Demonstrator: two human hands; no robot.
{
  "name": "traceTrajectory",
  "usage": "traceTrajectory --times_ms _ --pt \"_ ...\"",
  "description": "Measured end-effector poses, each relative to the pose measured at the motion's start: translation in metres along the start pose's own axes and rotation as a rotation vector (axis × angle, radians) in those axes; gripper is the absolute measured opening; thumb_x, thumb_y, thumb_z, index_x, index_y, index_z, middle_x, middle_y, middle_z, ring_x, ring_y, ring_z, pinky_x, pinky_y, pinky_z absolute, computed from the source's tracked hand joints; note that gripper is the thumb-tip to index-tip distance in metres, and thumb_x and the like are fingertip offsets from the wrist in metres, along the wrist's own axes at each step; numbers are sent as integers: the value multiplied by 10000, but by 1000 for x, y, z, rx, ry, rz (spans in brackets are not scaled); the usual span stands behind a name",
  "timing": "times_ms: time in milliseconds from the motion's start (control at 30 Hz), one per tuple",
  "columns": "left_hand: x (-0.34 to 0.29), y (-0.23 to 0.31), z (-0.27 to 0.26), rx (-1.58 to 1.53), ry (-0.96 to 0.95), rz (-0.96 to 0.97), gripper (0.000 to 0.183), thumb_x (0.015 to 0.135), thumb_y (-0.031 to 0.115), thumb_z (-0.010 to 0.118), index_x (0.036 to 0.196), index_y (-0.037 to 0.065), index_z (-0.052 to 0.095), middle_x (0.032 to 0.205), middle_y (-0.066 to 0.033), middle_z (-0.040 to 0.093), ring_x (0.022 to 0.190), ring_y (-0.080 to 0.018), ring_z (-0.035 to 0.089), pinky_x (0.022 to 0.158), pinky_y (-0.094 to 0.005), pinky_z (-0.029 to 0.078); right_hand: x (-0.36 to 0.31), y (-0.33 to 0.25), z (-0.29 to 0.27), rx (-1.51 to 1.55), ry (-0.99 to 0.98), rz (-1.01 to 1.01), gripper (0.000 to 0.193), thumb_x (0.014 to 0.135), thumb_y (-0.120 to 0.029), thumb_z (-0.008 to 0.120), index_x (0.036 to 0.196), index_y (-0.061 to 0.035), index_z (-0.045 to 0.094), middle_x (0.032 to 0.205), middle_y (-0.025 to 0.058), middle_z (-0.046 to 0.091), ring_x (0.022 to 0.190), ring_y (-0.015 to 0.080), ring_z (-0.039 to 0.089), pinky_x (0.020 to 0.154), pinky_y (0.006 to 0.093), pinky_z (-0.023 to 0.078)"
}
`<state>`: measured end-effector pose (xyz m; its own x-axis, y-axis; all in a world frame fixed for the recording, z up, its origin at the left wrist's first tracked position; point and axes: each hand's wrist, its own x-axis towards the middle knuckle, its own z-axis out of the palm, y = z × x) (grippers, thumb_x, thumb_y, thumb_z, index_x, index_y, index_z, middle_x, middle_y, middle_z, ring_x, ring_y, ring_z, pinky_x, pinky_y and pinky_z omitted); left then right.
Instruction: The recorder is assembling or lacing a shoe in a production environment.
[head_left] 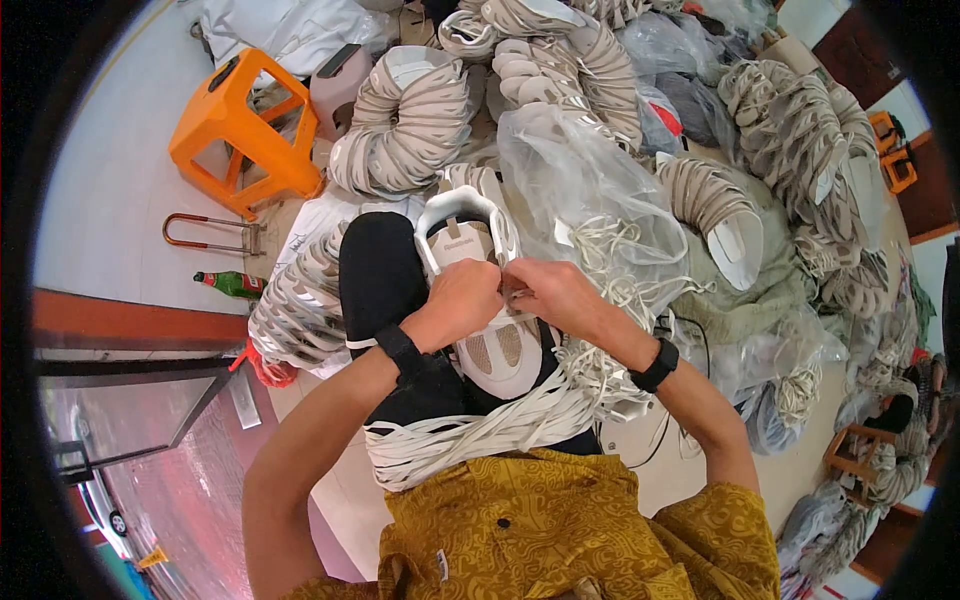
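A beige and white sneaker upper [490, 365] lies across my black-trousered lap, its toe toward me and its padded collar pointing away. My left hand [462, 300] is closed over the lacing area from the left, fingertips bent in and hidden. My right hand [548, 297] meets it there, thumb and fingers pinched on what appears to be a pale shoelace, mostly covered by the fingers. Nearer my body, a thick bunch of white shoelaces [470, 440] stretches over my thighs. More loose laces [605, 375] hang to the right of the upper.
An orange plastic stool [245, 135] stands at far left, near a green bottle [235, 284]. Curled stacks of beige uppers [405, 120] fill the far side, with another stack [300, 300] by my left knee. A clear plastic bag [585, 180] with laces lies ahead to the right.
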<state>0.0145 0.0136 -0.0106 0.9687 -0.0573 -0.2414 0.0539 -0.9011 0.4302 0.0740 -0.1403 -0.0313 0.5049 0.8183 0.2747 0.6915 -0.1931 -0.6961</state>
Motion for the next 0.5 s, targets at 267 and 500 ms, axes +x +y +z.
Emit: traceTrajectory --times_ms 267,500 --pt "-11 4 -4 4 82 -40 121 664 90 532 670 -15 592 627 -201 562 608 -361 571 598 -425 461 17 -5 -10 -208 -108 -112 334 610 -85 641 928 -69 543 806 102 585 762 268 566 647 356 455" --pt "-23 -10 -12 -181 229 51 140 700 117 543 696 -20 570 574 -193 547 548 -314 571 522 -369 466 14 -3 -11 -235 -195 -75 170 618 -84 586 777 -67 528 729 85 572 733 278 562 619 377 443"
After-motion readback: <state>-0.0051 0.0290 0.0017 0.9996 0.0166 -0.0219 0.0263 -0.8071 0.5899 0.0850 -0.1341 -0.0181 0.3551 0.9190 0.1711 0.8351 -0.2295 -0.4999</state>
